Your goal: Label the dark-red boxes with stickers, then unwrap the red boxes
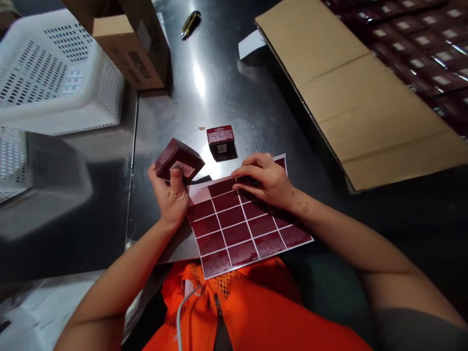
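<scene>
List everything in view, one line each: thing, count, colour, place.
small box: 1, dark red, in left hand
second small box: 1, dark red, on table behind the sheet
label sheet: 1, dark red, table's near edge
baskets: 2, white, far left
brown cartons: 2, top centre-left
cardboard sheet: 1, brown, right
cutter: 1, yellow-black, top
table: 1, steel
left hand: holding box
right hand: on sheet

Your left hand [171,195] grips a small dark-red cardboard box [178,160] with a slight sheen; your right hand [265,179] rests on the semi-glossy dark-red paper label sheet [241,229], on the reflective brushed-steel table [219,92].
</scene>
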Available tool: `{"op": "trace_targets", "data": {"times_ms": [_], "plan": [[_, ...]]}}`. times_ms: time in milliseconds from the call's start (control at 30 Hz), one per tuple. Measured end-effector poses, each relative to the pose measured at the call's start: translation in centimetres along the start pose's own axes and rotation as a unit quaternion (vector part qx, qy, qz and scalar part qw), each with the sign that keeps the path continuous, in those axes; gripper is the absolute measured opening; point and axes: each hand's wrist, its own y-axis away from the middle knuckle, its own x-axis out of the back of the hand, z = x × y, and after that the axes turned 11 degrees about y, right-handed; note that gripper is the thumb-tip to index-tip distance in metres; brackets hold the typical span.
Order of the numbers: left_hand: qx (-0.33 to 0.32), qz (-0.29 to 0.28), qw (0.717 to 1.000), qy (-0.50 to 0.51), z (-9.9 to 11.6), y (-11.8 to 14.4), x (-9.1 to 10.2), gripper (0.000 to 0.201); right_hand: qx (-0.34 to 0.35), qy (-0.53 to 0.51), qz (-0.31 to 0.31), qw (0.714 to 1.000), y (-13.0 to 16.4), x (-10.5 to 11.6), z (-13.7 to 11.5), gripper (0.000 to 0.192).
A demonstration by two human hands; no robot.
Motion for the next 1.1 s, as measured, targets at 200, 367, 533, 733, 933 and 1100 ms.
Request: {"op": "trace_targets", "data": {"times_ms": [200, 367, 533, 733, 933, 1100], "plan": [[-0.029, -0.005, 1.000, 0.010, -0.1, 0.2, -0.1, 0.072, 0.001, 0.047, 0.012, 0.999, 0.2, -0.4, -0.1, 0.030], [-0.038, -0.006, 0.999, 0.028, 0.2, 0.3, -0.4, 0.068, -0.051, 0.026, -0.004, 0.998, 0.1, -0.2, -0.5, 0.024], [-0.039, -0.006, 0.999, 0.027, 0.3, 0.2, -0.5, 0.067, -0.009, 0.001, 0.040, 0.999, 0.0, 0.0, -0.5, 0.022], [-0.018, 0.001, 1.000, 0.010, -0.3, 0.3, -0.5, 0.070, 0.033, 0.083, 0.102, 0.991, 0.0, -0.6, -0.5, 0.016], [0.003, -0.002, 1.000, 0.028, -0.9, 0.5, -0.7, 0.070, 0.033, 0.164, 0.099, 0.981, 0.5, -1.2, -0.8, 0.011], [0.011, -0.005, 0.999, 0.044, -1.1, 0.7, -0.9, 0.069, -0.005, 0.137, 0.013, 0.991, 0.8, -1.8, -0.8, 0.020]]}}
